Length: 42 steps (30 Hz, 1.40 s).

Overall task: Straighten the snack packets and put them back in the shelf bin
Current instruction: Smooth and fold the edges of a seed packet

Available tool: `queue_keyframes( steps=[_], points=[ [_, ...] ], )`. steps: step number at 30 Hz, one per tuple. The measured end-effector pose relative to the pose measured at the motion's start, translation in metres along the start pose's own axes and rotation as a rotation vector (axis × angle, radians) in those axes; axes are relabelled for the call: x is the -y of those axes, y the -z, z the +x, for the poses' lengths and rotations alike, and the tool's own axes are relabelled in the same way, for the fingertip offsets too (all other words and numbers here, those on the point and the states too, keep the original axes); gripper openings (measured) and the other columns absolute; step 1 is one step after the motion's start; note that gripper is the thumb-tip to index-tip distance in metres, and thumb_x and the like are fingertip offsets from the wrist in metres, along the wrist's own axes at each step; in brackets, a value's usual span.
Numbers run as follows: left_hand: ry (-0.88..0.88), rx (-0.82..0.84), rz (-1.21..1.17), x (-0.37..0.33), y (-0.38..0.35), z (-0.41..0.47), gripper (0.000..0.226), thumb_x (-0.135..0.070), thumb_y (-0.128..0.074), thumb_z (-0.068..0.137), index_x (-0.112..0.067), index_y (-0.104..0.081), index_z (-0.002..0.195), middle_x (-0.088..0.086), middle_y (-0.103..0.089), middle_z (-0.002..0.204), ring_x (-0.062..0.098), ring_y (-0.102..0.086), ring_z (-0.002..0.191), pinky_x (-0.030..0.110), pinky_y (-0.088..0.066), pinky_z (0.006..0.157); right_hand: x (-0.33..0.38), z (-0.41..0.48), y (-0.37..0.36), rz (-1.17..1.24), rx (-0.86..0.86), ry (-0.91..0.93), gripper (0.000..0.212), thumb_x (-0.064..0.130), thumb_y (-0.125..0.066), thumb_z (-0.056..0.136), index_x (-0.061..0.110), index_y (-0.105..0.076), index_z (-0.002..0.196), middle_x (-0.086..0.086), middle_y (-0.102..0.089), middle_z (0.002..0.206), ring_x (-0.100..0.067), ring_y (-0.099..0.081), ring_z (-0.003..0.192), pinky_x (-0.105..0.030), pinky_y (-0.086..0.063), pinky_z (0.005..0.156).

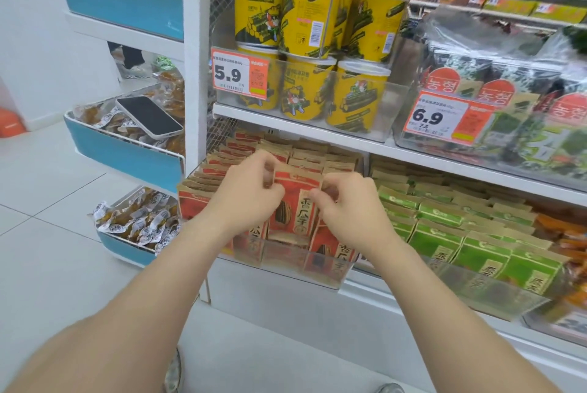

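A red-and-brown snack packet (pixel 295 205) with a sunflower-seed picture stands upright at the front of a clear shelf bin (pixel 317 272) on the lower shelf. My left hand (pixel 251 192) pinches its upper left edge, and my right hand (pixel 346 202) pinches its upper right edge. Several more rows of the same red packets (pixel 305 154) fill the bin behind it, and others stand in front of and beside it, partly hidden by my hands.
Green packets (pixel 444 227) fill the neighbouring bin to the right. Yellow tubs (pixel 305 43) and seaweed packs (pixel 514 113) sit on the shelf above. At the left, blue racks hold wrapped snacks (pixel 139 221), with a phone (pixel 149 118) lying on one.
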<state>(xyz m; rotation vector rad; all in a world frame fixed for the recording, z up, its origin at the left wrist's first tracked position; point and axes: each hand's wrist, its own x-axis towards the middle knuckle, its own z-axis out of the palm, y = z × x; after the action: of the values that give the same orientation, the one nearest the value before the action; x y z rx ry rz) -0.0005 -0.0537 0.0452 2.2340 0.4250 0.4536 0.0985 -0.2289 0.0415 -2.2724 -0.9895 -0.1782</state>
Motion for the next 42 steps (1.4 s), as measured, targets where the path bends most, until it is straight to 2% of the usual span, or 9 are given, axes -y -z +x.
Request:
queue_keyframes(
  steps=[3, 7, 11, 16, 20, 24, 29, 36, 42],
  points=[
    [0.006, -0.078, -0.195, -0.011, -0.003, 0.000, 0.014, -0.034, -0.065, 0.105, -0.032, -0.066, 0.119, -0.011, -0.079, 0.103, 0.005, -0.074, 0.095, 0.031, -0.056, 0.082, 0.001, 0.003, 0.008, 0.146, -0.215, -0.018, 0.027, 0.028, -0.069, 0.103, 0.017, -0.069, 0.079, 0.003, -0.071, 0.068, -0.011, -0.065, 0.065, -0.030, -0.046, 0.068],
    [-0.052, -0.107, -0.502, -0.033, -0.006, -0.007, 0.016, -0.031, -0.062, 0.110, -0.021, -0.070, 0.120, -0.005, -0.083, 0.102, 0.012, -0.080, 0.090, 0.030, -0.064, 0.075, 0.012, 0.000, 0.019, 0.562, -0.355, -0.107, 0.008, 0.026, -0.069, 0.105, 0.024, -0.073, 0.111, 0.008, -0.081, 0.087, -0.007, -0.078, 0.080, -0.036, -0.064, 0.072],
    [-0.033, -0.168, -0.608, -0.041, -0.014, -0.013, 0.017, -0.029, -0.071, 0.105, -0.014, -0.068, 0.111, 0.002, -0.082, 0.098, 0.020, -0.080, 0.089, 0.039, -0.064, 0.082, 0.022, -0.011, 0.031, 0.581, -0.312, -0.191, 0.046, 0.029, -0.079, 0.097, 0.038, -0.053, 0.134, 0.008, -0.078, 0.098, -0.007, -0.077, 0.082, -0.046, -0.065, 0.083],
    [0.070, -0.044, -0.692, -0.050, -0.023, -0.016, 0.043, -0.058, -0.050, 0.109, -0.020, -0.070, 0.107, -0.003, -0.080, 0.101, 0.014, -0.076, 0.092, 0.032, -0.057, 0.077, 0.029, -0.025, 0.031, 0.523, -0.021, -0.167, 0.057, 0.037, -0.080, 0.091, 0.042, -0.046, 0.136, 0.015, -0.070, 0.105, -0.013, -0.078, 0.085, -0.050, -0.064, 0.086],
    [0.056, 0.044, -0.781, -0.046, -0.021, -0.015, 0.056, -0.066, -0.045, 0.108, -0.023, -0.072, 0.131, 0.006, -0.079, 0.123, 0.023, -0.076, 0.117, 0.053, -0.057, 0.105, 0.026, -0.031, 0.039, 0.524, 0.060, -0.133, 0.062, 0.048, -0.088, 0.084, 0.045, -0.050, 0.134, 0.012, -0.070, 0.114, -0.013, -0.078, 0.092, -0.048, -0.065, 0.087],
    [0.069, 0.145, -0.879, -0.052, -0.028, -0.022, 0.055, -0.065, -0.049, 0.107, -0.025, -0.069, 0.139, 0.011, -0.075, 0.134, 0.030, -0.071, 0.127, 0.057, -0.052, 0.113, 0.028, -0.036, 0.039, 0.566, 0.080, -0.223, 0.057, 0.053, -0.087, 0.081, 0.047, -0.055, 0.128, 0.006, -0.071, 0.116, -0.016, -0.076, 0.100, -0.048, -0.065, 0.089],
    [0.039, 0.125, -0.911, -0.061, -0.037, -0.027, 0.058, -0.060, -0.049, 0.108, -0.014, -0.062, 0.139, 0.010, -0.074, 0.118, 0.020, -0.076, 0.103, 0.046, -0.060, 0.088, 0.033, -0.036, 0.050, 0.815, 0.084, -0.319, 0.041, 0.016, -0.079, 0.088, 0.032, -0.063, 0.122, -0.006, -0.077, 0.110, -0.024, -0.080, 0.087, -0.049, -0.068, 0.068],
    [0.025, 0.038, -0.889, -0.063, -0.050, -0.030, 0.044, -0.053, -0.044, 0.113, -0.016, -0.058, 0.132, 0.013, -0.074, 0.117, 0.030, -0.073, 0.105, 0.045, -0.057, 0.083, 0.030, -0.030, 0.038, 0.799, 0.017, -0.317, 0.044, 0.052, -0.073, 0.078, 0.031, -0.054, 0.112, -0.006, -0.079, 0.102, -0.019, -0.079, 0.081, -0.047, -0.065, 0.073],
    [0.071, -0.088, -0.947, -0.063, -0.050, -0.027, 0.037, -0.047, -0.048, 0.114, -0.015, -0.067, 0.120, 0.003, -0.072, 0.099, 0.018, -0.071, 0.095, 0.044, -0.056, 0.087, 0.036, -0.034, 0.018, 0.770, -0.069, -0.174, 0.008, 0.048, -0.060, 0.107, 0.045, -0.053, 0.111, 0.001, -0.074, 0.095, -0.017, -0.073, 0.079, -0.051, -0.064, 0.078]
  ],
)
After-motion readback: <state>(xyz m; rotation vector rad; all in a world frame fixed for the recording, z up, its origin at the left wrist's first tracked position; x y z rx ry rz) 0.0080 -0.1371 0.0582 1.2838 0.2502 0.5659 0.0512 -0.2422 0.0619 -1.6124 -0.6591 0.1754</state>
